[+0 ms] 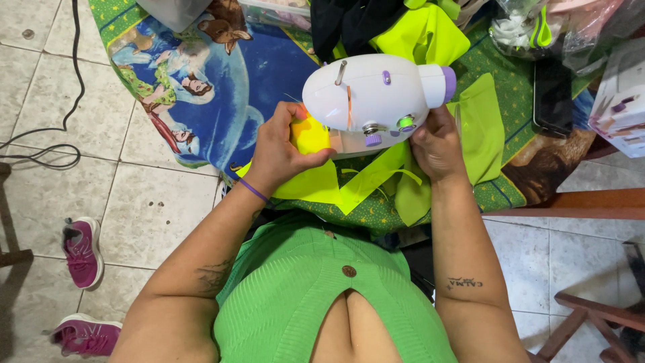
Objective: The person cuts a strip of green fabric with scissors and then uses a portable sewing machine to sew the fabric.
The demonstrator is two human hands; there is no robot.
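A small white sewing machine (376, 97) with purple and green knobs stands on a table covered by a printed cloth (222, 87). Neon yellow-green fabric (376, 181) lies under and around the machine. My left hand (282, 148) presses a yellow piece of the fabric at the machine's left end, fingers curled on it. My right hand (437, 144) rests flat on the fabric just below the machine's right end. Where the needle meets the cloth is hidden by the machine body.
More neon fabric and dark cloth (376, 27) pile up at the table's far side. A dark phone (552, 94), plastic bags (537, 27) and a box (621, 101) sit at right. Pink shoes (84, 252) and a cable (40, 144) lie on the tiled floor; wooden furniture (584, 316) stands lower right.
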